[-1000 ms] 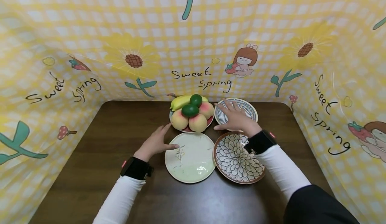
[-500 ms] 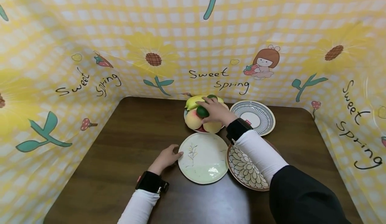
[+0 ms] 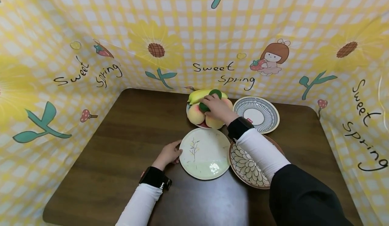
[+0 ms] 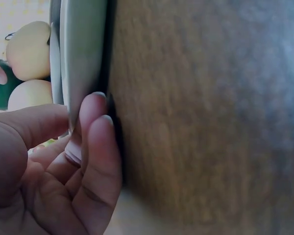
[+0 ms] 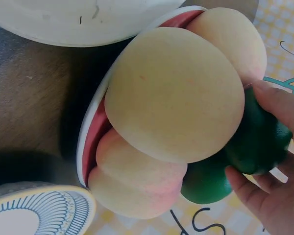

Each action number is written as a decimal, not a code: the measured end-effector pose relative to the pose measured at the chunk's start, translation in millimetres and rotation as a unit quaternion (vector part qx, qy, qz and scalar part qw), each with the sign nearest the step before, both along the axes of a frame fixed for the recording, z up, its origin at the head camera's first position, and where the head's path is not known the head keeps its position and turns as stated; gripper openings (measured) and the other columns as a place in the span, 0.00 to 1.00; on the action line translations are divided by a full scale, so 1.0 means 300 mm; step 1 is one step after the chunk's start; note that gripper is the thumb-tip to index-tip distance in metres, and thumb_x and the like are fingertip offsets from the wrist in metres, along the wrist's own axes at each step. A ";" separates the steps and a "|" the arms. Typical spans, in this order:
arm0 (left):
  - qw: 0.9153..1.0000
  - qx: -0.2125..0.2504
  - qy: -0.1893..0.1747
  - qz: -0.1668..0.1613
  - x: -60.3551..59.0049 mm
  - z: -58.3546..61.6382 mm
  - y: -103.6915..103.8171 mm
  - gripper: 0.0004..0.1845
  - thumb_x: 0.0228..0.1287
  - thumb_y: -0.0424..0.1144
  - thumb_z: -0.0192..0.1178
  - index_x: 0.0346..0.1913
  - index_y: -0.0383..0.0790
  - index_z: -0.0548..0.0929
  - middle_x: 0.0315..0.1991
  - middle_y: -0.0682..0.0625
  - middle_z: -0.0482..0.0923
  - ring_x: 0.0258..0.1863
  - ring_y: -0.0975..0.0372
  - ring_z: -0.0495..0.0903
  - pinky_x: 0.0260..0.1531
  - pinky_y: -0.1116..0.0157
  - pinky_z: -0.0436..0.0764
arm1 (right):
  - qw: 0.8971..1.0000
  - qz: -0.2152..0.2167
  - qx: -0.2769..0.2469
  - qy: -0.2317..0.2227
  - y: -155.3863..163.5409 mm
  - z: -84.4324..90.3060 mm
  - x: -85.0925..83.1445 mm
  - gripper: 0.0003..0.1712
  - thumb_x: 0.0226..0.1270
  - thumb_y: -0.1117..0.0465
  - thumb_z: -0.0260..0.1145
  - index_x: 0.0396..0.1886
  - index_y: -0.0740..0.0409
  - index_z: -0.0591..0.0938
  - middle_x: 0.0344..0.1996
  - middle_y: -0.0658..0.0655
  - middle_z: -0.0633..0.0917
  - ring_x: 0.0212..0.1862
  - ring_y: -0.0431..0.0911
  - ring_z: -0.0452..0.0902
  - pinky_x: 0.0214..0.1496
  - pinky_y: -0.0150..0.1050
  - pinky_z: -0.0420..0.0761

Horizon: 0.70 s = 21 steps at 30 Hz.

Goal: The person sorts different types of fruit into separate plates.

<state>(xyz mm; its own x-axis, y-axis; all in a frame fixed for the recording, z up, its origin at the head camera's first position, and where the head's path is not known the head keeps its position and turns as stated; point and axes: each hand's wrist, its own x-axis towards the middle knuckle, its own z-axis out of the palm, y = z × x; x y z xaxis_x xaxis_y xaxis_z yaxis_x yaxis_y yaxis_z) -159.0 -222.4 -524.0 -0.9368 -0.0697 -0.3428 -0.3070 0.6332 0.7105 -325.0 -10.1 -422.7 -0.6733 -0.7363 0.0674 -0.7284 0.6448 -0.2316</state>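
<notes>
My left hand (image 3: 168,154) pinches the left rim of a pale green plate (image 3: 209,158) with a sprig design. In the left wrist view, the thumb lies over the rim and fingers (image 4: 100,147) curl beneath it. Behind that plate, my right hand (image 3: 219,108) grips a dark green lime (image 5: 259,132) on top of the fruit pile, thumb on one side and fingers on the other. A second lime (image 5: 206,181) lies against it. Several peaches (image 5: 176,93) and yellow bananas (image 3: 199,96) fill the red-lined dish (image 5: 94,122) underneath.
Right of the fruit stands a plate with blue radiating lines (image 3: 256,113). A brown-rimmed petal-patterned plate (image 3: 247,161) sits in front of it, partly hidden by my right arm. Yellow checked cloth (image 3: 188,33) encloses the back and sides of the brown table (image 3: 133,124).
My right hand has moved left from above the blue-lined plate to the fruit and taken hold of a lime. My left hand has come to the pale plate's rim and pinched it.
</notes>
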 end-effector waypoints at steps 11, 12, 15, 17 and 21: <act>1.000 0.022 -0.002 -0.008 -0.012 -0.015 -0.028 0.30 0.74 0.31 0.55 0.76 0.30 0.65 0.16 0.50 0.75 0.14 0.66 0.75 0.19 0.70 0.79 | 0.992 0.113 -0.045 0.029 0.078 -0.053 0.134 0.34 0.62 0.61 0.75 0.68 0.58 0.78 0.64 0.63 0.80 0.67 0.61 0.72 0.71 0.54 0.74; 1.000 0.025 -0.004 -0.005 -0.012 -0.016 -0.031 0.30 0.74 0.31 0.55 0.76 0.30 0.65 0.16 0.50 0.75 0.14 0.66 0.75 0.19 0.70 0.79 | 0.992 0.122 -0.038 0.021 0.084 -0.068 0.144 0.33 0.62 0.62 0.75 0.67 0.58 0.78 0.64 0.62 0.81 0.67 0.60 0.72 0.71 0.53 0.75; 0.999 0.033 -0.007 -0.009 -0.017 -0.018 -0.032 0.30 0.75 0.31 0.54 0.76 0.30 0.64 0.17 0.50 0.74 0.15 0.66 0.75 0.19 0.70 0.79 | 0.992 0.128 -0.019 -0.007 0.101 -0.115 0.166 0.32 0.60 0.64 0.76 0.66 0.56 0.80 0.64 0.60 0.81 0.65 0.58 0.72 0.68 0.51 0.77; 0.999 0.036 -0.009 -0.015 -0.023 -0.019 -0.026 0.30 0.75 0.31 0.54 0.77 0.30 0.64 0.17 0.50 0.74 0.15 0.66 0.75 0.20 0.70 0.79 | 0.992 0.121 -0.005 -0.019 0.113 -0.148 0.176 0.33 0.59 0.63 0.77 0.66 0.55 0.80 0.65 0.60 0.81 0.64 0.57 0.72 0.66 0.49 0.78; 0.999 0.033 -0.015 -0.024 -0.031 -0.024 -0.008 0.30 0.75 0.31 0.54 0.77 0.30 0.64 0.17 0.50 0.74 0.15 0.66 0.75 0.19 0.70 0.79 | 0.992 0.116 0.015 -0.044 0.133 -0.203 0.194 0.35 0.58 0.59 0.78 0.67 0.55 0.78 0.67 0.61 0.80 0.66 0.58 0.72 0.68 0.50 0.78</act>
